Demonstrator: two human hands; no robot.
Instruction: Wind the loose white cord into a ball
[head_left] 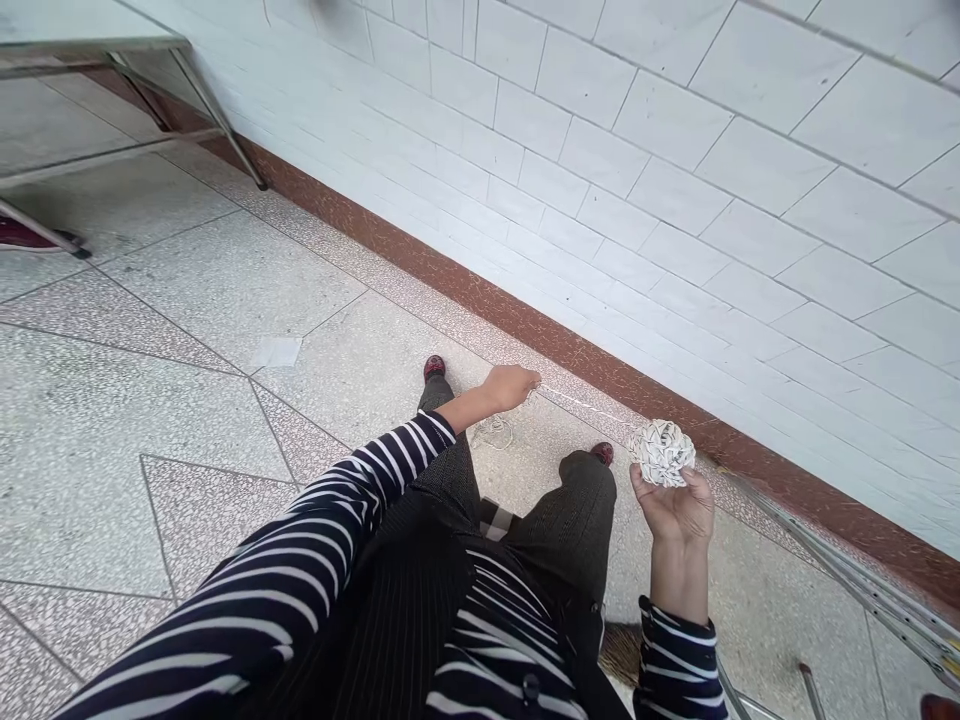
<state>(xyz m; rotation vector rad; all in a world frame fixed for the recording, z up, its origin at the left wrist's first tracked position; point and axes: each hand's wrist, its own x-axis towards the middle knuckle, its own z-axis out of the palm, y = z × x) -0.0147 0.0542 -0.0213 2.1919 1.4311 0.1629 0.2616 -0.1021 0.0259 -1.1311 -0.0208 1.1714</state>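
Observation:
My right hand (679,508) grips an off-white, rounded woven piece (662,452) from below, its thumb and fingers on the lower edge. Bands cross over one another on its surface, and I cannot tell the material. From it a thin white cord (581,401) runs taut to my left hand (512,387), which is closed round the cord's other stretch. Below that hand, loose loops of cord (493,432) hang or lie between my knees; which of the two I cannot make out.
A white tiled wall (600,170) with a red-brown skirting (480,290) is in front of me. A metal-legged table (202,95) stands at the upper left. A flat white sheet (277,352) lies on the speckled floor (225,430). Metal rails (847,565) are at the lower right.

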